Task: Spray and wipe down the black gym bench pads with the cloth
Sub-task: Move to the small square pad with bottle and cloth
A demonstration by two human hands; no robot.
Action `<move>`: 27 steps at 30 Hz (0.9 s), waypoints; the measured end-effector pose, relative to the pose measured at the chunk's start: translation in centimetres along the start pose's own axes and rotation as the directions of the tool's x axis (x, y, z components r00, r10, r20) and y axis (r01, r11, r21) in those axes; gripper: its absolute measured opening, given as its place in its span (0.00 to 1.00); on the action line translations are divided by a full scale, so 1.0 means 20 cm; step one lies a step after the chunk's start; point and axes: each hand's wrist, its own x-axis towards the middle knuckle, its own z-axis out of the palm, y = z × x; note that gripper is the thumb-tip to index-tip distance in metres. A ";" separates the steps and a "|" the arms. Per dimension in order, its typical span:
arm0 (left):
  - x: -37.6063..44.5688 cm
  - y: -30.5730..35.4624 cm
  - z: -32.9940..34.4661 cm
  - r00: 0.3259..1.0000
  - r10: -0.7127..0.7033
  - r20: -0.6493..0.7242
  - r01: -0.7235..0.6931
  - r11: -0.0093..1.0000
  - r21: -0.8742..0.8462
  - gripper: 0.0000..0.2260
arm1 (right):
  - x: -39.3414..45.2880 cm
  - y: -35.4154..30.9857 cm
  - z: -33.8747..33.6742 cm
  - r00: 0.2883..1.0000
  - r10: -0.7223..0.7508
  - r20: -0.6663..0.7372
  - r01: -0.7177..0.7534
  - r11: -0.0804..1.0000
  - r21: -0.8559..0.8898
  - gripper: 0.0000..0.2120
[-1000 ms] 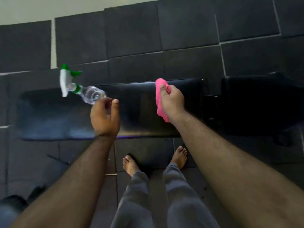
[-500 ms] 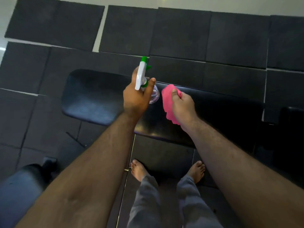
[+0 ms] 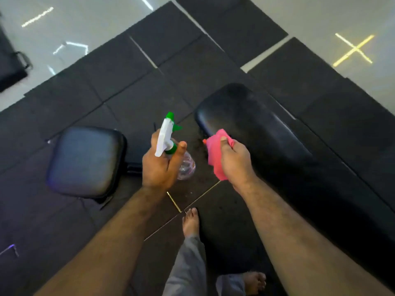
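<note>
My left hand [image 3: 159,165] grips a clear spray bottle [image 3: 187,165] with a white and green trigger head [image 3: 165,135], its nozzle aimed away from me. My right hand [image 3: 236,161] is closed on a bunched pink cloth [image 3: 215,154], held in the air just off the near end of the long black bench pad [image 3: 256,129]. That pad runs from the centre toward the lower right. A smaller square black pad [image 3: 85,161] lies to the left of my left hand. Both hands hover over the gap between the two pads.
Dark rubber floor mats [image 3: 149,82] cover the ground around the bench, with pale shiny floor [image 3: 320,18] beyond them. My bare feet [image 3: 191,223] and grey trousers are below the hands. A dark object [image 3: 10,60] sits at the far left edge.
The view has swung left, so the long pad now lies to my right and the square pad has come into view. Both hands have moved off the long pad's end, still holding bottle and cloth.
</note>
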 end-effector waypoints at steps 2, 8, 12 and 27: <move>0.01 -0.20 -0.25 0.992 -0.069 -0.103 0.071 0.997 0.015 0.39 | 0.02 -0.10 0.26 0.995 -0.033 0.096 0.043 0.995 -0.096 0.18; -0.03 -0.75 -0.82 0.833 -0.308 -0.459 0.340 0.940 -0.015 0.33 | 0.08 -0.41 1.12 0.926 -0.163 0.340 0.274 0.910 -0.311 0.24; -0.02 -1.04 -1.06 0.665 -0.451 -0.596 0.427 0.884 -0.192 0.28 | 0.11 -0.53 1.67 0.813 -0.353 0.462 0.551 0.722 -0.419 0.14; 0.12 -1.68 -1.28 0.599 -0.421 -0.681 0.410 0.892 -0.191 0.39 | 0.13 0.20 2.43 0.462 0.150 0.874 0.875 -0.236 -0.422 0.37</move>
